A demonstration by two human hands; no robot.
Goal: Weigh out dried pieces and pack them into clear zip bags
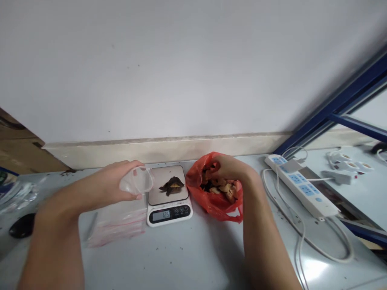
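My left hand (116, 183) is closed around a clear plastic cup (142, 181), tipped on its side just left of the scale. A white digital scale (169, 214) with a lit display stands in the middle. Dark, curled dried citrus peel (172, 186), as it appears, lies on its plate. To the right sits an open red plastic bag (211, 205) of similar brown and tan dried pieces (226, 189). My right hand (226, 167) reaches into it, fingers curled down among the pieces. Its fingertips are partly hidden, apparently pinching a piece.
Clear zip bags (117, 227) with pink seals lie left of the scale. A black rounded object (22, 226) is at far left. A white power strip (302, 187) with looping cables lies at right, beside a blue metal frame (320, 108). The wall (181, 80) rises behind.
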